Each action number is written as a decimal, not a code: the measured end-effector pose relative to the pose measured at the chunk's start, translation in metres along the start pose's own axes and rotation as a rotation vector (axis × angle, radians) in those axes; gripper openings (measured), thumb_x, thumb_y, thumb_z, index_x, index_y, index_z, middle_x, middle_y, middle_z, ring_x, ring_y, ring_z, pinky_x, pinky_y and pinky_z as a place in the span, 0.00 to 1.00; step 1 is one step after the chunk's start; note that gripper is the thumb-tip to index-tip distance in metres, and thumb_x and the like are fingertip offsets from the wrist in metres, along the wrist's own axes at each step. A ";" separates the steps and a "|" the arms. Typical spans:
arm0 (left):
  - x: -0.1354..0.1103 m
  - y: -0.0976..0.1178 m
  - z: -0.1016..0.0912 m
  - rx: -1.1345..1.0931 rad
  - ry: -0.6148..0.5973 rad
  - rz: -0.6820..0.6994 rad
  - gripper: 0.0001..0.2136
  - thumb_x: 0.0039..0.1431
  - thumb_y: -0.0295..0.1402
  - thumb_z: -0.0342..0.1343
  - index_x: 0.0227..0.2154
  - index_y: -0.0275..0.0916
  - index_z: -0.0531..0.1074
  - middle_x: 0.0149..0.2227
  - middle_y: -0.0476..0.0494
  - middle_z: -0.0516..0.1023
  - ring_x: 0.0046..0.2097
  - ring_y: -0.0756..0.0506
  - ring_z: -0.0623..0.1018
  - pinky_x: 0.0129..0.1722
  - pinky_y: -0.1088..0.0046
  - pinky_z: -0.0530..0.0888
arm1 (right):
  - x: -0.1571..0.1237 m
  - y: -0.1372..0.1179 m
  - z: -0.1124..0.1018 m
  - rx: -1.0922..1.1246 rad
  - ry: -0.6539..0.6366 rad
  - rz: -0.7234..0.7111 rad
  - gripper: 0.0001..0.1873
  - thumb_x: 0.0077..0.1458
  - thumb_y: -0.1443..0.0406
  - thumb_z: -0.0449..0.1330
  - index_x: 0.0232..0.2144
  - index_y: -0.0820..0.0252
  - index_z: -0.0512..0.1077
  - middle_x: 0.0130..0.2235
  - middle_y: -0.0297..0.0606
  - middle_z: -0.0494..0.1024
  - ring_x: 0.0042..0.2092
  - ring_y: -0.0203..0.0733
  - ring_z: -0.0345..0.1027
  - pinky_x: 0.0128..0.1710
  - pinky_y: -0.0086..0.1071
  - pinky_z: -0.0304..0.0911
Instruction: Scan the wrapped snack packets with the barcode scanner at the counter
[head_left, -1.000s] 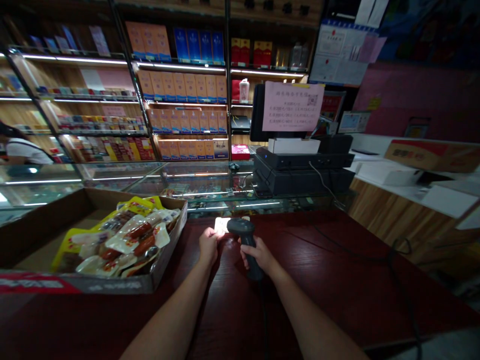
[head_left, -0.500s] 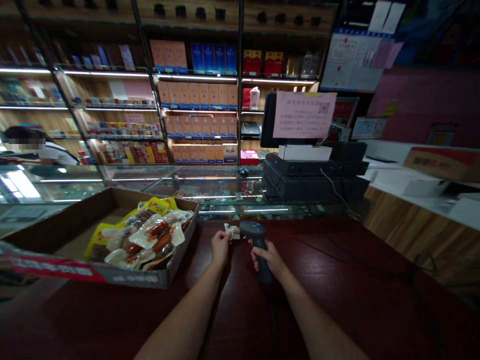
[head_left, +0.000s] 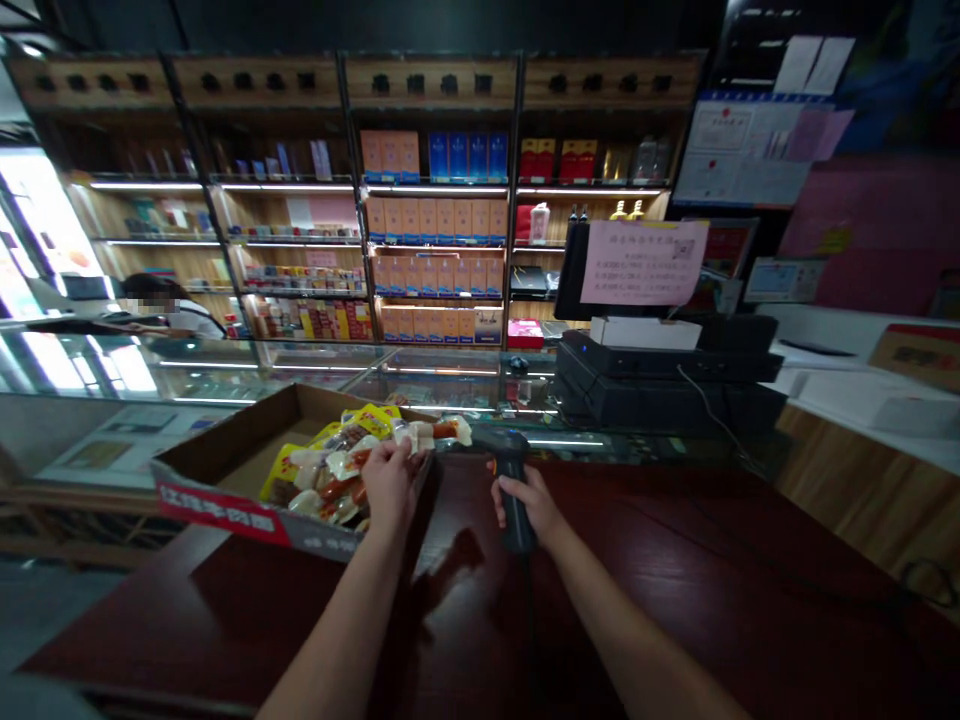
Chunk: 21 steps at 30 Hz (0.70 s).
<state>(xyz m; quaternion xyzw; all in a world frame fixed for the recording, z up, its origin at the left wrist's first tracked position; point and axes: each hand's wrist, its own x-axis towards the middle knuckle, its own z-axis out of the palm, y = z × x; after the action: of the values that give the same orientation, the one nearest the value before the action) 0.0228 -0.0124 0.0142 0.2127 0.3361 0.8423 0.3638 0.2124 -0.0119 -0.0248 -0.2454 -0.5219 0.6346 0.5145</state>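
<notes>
My left hand [head_left: 391, 482] is closed at the right edge of the cardboard box [head_left: 217, 514]. It pinches the near end of a clear-and-white sausage packet [head_left: 444, 432], whose reddish-brown filling shows toward the right. More sausage packets [head_left: 337, 490] and yellow snack packets [head_left: 373, 420] lie heaped inside the box, partly hidden behind this hand. My right hand [head_left: 541, 508] wraps round the handle of a dark barcode scanner [head_left: 517, 530], held upright over the table. The scanner's head points left toward the sausage packet, with a small gap between them.
The dark red table [head_left: 637, 580] reflects the held packet. Behind it stands a glass display counter [head_left: 465, 390]. A monitor with a pink notice [head_left: 641, 262] sits on black till equipment [head_left: 622, 385] at the right. A person [head_left: 180, 310] is at the far left. The scanner's cable runs toward me.
My left hand has moved left to the box's edge, and the sausage packet shows more fully. My right hand still holds the scanner. The view has tilted up and turned left.
</notes>
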 end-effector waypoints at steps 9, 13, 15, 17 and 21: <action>0.022 0.072 -0.029 -0.196 0.139 0.013 0.09 0.44 0.19 0.57 0.19 0.35 0.62 0.24 0.53 0.67 0.29 0.57 0.73 0.35 0.80 0.77 | 0.031 0.004 0.065 0.027 -0.154 0.041 0.19 0.42 0.59 0.63 0.36 0.63 0.67 0.18 0.28 0.71 0.15 0.32 0.63 0.13 0.25 0.61; 0.046 0.067 -0.044 -0.096 0.222 0.060 0.14 0.39 0.19 0.59 0.15 0.35 0.56 0.20 0.55 0.64 0.26 0.55 0.72 0.31 0.78 0.76 | 0.034 0.002 0.072 0.003 -0.151 0.030 0.17 0.42 0.59 0.63 0.33 0.63 0.67 0.18 0.29 0.71 0.14 0.32 0.62 0.13 0.25 0.60; 0.055 0.056 -0.053 -0.011 0.263 0.056 0.14 0.37 0.20 0.59 0.15 0.36 0.56 0.19 0.55 0.63 0.24 0.55 0.70 0.27 0.78 0.74 | 0.033 0.001 0.072 -0.004 -0.144 0.022 0.17 0.42 0.59 0.63 0.34 0.63 0.67 0.18 0.29 0.71 0.15 0.33 0.62 0.13 0.25 0.61; 0.060 0.044 -0.062 0.085 0.294 0.059 0.12 0.36 0.21 0.59 0.18 0.36 0.59 0.20 0.56 0.63 0.23 0.55 0.68 0.25 0.78 0.70 | 0.032 0.001 0.072 -0.001 -0.137 0.017 0.18 0.42 0.59 0.62 0.36 0.63 0.67 0.18 0.28 0.71 0.15 0.33 0.63 0.13 0.26 0.61; 0.059 0.037 -0.072 0.306 0.388 0.173 0.13 0.35 0.24 0.61 0.25 0.37 0.62 0.24 0.56 0.62 0.26 0.53 0.67 0.31 0.73 0.69 | 0.029 0.003 0.070 -0.001 -0.117 0.020 0.19 0.42 0.59 0.63 0.36 0.63 0.67 0.18 0.28 0.71 0.15 0.33 0.63 0.13 0.26 0.61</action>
<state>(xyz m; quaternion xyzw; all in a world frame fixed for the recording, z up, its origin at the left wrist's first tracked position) -0.0764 -0.0162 -0.0020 0.1279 0.5036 0.8347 0.1827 0.1417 -0.0139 0.0028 -0.2133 -0.5488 0.6528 0.4767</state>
